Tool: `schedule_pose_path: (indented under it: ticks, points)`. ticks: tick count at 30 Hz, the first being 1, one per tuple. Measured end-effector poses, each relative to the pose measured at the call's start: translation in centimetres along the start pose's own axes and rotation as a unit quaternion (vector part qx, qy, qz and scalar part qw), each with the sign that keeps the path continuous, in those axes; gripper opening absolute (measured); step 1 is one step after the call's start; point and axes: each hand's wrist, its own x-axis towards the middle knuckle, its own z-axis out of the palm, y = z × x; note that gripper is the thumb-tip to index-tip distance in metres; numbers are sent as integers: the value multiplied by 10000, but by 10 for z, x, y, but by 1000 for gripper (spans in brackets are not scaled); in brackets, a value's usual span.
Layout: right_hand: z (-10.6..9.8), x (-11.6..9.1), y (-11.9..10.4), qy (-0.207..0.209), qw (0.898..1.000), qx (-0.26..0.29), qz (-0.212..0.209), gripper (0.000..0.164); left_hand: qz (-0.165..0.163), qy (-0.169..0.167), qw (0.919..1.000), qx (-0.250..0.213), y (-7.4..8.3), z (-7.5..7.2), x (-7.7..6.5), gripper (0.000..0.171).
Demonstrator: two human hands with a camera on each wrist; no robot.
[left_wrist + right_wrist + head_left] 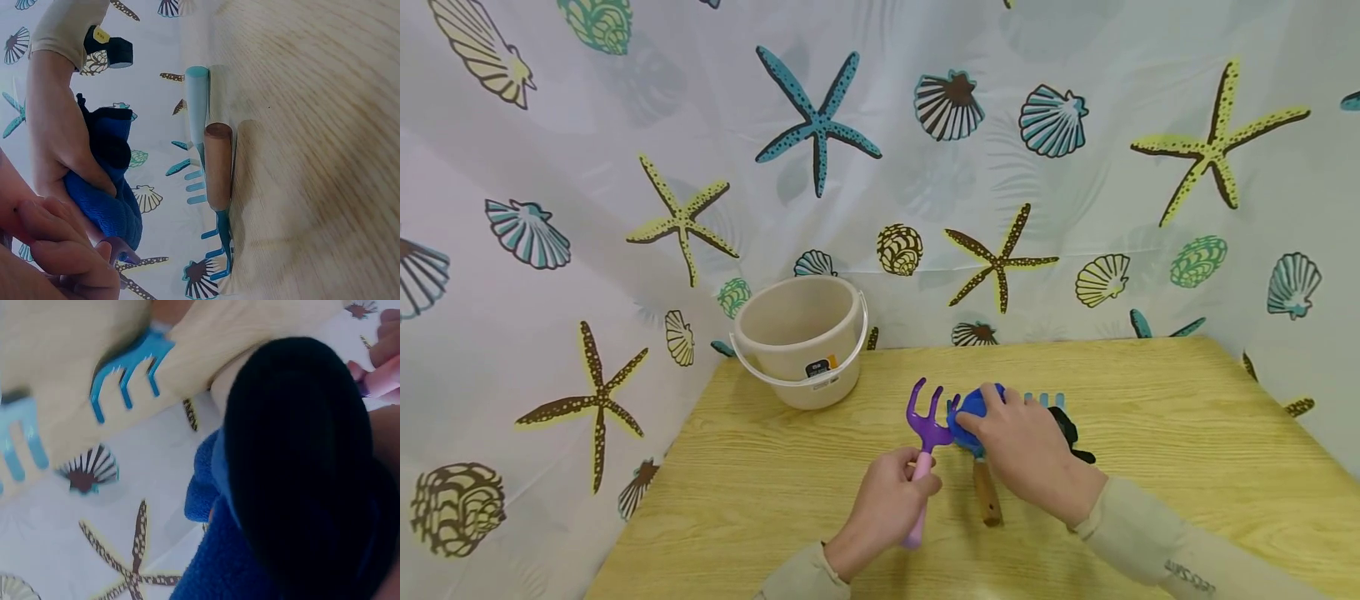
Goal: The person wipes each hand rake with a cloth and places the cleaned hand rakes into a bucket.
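Note:
My left hand (891, 496) grips the pink handle of a purple hand rake (931, 432), its tines pointing away from me. My right hand (1026, 442) holds a bunched blue cloth (968, 423) with black parts; the cloth's fuzzy blue side (228, 562) shows in the right wrist view. The cloth covers part of the rake's right side in the head view; whether it presses on the tines I cannot tell. Below the cloth lies a blue hand rake with a brown wooden handle (218, 165). Beside that one is a light blue rake with a pale handle (196, 103).
A beige bucket (797, 367) with a white handle stands at the table's back left. The wood-grain table (760, 500) meets a white curtain (880, 183) printed with shells and starfish at its back and sides.

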Motion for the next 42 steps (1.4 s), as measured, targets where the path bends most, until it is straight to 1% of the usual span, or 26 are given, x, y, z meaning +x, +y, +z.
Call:
schedule_pose_path:
  ticks: [4,7,11,14,17,20,22,24,26,30,32,35,38,42]
  points:
    - [-1,-3,-5,55,9986,501,-165,49,-92,-58,9999,-98,-3,-1,2,35]
    - [-3,-3,-9,140,9972,655,-340,51,-177,-124,9995,-224,-5,-1,3,34]
    - [3,-1,-6,257,9978,533,-286,47,-237,-229,9985,-440,-6,-1,4,33]
    - [12,0,1,306,9986,401,-180,44,-232,-264,9981,-515,-7,0,4,32]
    - [21,2,9,434,9986,269,-127,45,-225,-298,9977,-561,-6,0,2,29]
    - [28,3,15,653,9976,132,-191,47,-211,-315,9974,-608,-5,1,1,28]
    - [29,4,17,817,9963,28,-276,48,-222,-272,9978,-556,-4,1,0,29]
    - [29,6,20,975,9946,-150,-325,45,-220,-230,9984,-466,-4,-1,0,30]
    - [28,7,22,1051,9938,-217,-289,45,-222,-188,9988,-387,-3,-2,0,30]
    - [22,7,23,1175,9929,-62,-170,48,-166,-179,9992,-306,-2,-2,0,29]
    - [17,8,21,1287,9915,74,-179,53,-130,-193,9994,-259,-1,-2,-1,27]
    - [13,12,17,1445,9892,114,-241,56,-15,-233,9995,-207,1,-1,-1,25]
    - [11,15,12,1414,9896,85,-263,55,69,-261,9994,-219,0,0,-1,24]
    - [11,15,5,1160,9927,92,-329,58,91,-242,9995,-179,-1,0,-1,27]
